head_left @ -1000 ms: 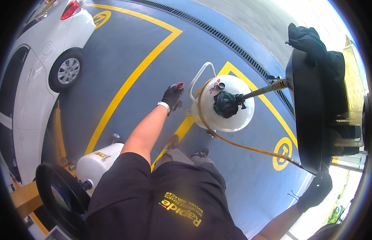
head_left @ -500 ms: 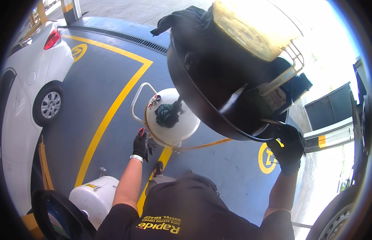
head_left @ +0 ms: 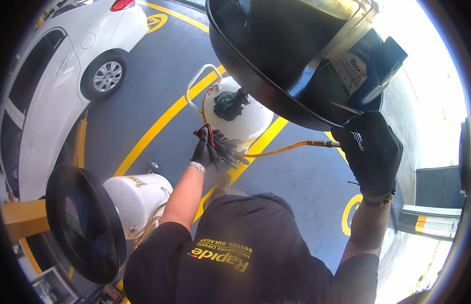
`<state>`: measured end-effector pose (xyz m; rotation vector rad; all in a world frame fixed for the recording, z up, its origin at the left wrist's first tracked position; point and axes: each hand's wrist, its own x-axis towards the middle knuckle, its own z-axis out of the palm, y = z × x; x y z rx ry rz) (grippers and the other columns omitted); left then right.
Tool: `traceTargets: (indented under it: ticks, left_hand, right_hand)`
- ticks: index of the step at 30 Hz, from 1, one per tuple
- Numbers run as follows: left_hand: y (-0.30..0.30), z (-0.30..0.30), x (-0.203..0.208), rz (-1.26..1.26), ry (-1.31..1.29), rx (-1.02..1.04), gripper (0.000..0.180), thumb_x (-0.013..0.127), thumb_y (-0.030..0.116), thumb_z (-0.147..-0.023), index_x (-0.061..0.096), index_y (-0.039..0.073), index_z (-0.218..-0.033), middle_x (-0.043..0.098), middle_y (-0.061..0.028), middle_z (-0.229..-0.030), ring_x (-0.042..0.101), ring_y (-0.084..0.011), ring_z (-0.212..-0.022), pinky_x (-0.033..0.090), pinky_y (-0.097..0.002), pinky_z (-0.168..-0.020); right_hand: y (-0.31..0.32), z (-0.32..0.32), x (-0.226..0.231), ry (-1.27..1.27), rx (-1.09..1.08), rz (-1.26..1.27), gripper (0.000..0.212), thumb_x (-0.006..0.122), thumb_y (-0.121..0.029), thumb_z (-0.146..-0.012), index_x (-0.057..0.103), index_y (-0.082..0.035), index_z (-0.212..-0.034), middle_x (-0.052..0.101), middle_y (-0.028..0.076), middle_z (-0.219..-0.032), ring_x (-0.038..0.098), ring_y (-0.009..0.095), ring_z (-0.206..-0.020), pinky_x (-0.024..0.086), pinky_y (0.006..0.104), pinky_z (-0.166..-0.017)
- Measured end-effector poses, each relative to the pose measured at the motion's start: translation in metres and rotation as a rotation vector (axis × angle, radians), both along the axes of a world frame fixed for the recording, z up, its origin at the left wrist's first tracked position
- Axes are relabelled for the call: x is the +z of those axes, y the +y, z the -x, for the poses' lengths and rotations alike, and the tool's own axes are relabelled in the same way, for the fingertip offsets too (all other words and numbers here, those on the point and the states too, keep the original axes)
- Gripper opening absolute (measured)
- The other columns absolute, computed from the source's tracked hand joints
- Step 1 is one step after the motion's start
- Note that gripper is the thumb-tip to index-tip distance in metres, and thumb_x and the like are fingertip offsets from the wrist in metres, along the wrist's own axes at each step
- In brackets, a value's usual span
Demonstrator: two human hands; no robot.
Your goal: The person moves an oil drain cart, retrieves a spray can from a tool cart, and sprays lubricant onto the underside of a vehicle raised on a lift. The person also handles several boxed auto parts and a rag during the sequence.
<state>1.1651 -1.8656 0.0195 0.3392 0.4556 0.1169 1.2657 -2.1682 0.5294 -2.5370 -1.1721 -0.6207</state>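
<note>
Head view: both hands already gloved, the left hand [head_left: 204, 151] pinches an unworn grey glove [head_left: 226, 148] beside the white tank [head_left: 248, 125], while the right hand [head_left: 369, 152] curls round the rim of the black pan [head_left: 268, 71], a dark bottle [head_left: 353, 76] inside it.

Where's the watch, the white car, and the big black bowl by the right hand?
Watch [head_left: 198, 166]: head view, on its silver band.
Car [head_left: 68, 91]: head view, on its white side.
Bowl [head_left: 271, 45]: head view, on its bare inner wall.
</note>
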Motion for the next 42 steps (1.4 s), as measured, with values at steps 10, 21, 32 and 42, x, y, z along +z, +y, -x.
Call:
traceTargets:
  ticks: [10,21,32,42]
  left_hand:
    - [0.008,0.052,0.069,0.09,-0.092,0.325,0.052,0.048,0.051,-0.105,0.061,0.013,-0.138,0.068,-0.0178,-0.131,0.061,-0.0403,-0.122,0.045,-0.0598,-0.108]
    - [-0.025,0.055,0.115,-0.166,-0.04,0.393,0.07,0.039,0.058,-0.105,0.052,0.006,-0.15,0.057,-0.0249,-0.146,0.053,-0.0438,-0.135,0.035,-0.0589,-0.118]
    - [-0.048,0.038,0.03,0.137,0.369,0.225,0.024,0.057,0.03,-0.098,0.063,0.008,-0.089,0.067,-0.0127,-0.076,0.064,-0.029,-0.064,0.054,-0.0423,-0.063]
    - [0.055,-0.173,0.039,-1.055,0.713,-0.022,0.094,0.053,0.072,-0.091,0.038,0.007,-0.157,0.057,-0.0264,-0.144,0.06,-0.0448,-0.128,0.049,-0.0434,-0.106]
  right_hand:
    - [0.027,-0.018,0.006,-0.027,0.061,0.083,0.022,0.086,-0.019,-0.086,0.077,-0.01,-0.104,0.079,0.005,-0.088,0.077,0.021,-0.077,0.059,0.0281,-0.068]
    - [0.011,0.001,-0.015,-0.235,0.309,-0.003,0.04,0.088,-0.018,-0.069,0.079,-0.005,-0.106,0.075,0.011,-0.106,0.074,0.031,-0.097,0.061,0.0384,-0.085]
    - [-0.084,-0.003,-0.225,0.697,0.24,0.306,0.019,0.078,-0.027,-0.089,0.074,-0.011,-0.099,0.071,0.008,-0.091,0.069,0.025,-0.071,0.056,0.0393,-0.07]
    - [-0.304,0.08,-0.364,1.304,-0.559,0.71,0.054,0.062,-0.055,-0.093,0.076,-0.005,-0.107,0.077,0.016,-0.096,0.073,0.034,-0.098,0.054,0.0459,-0.09]
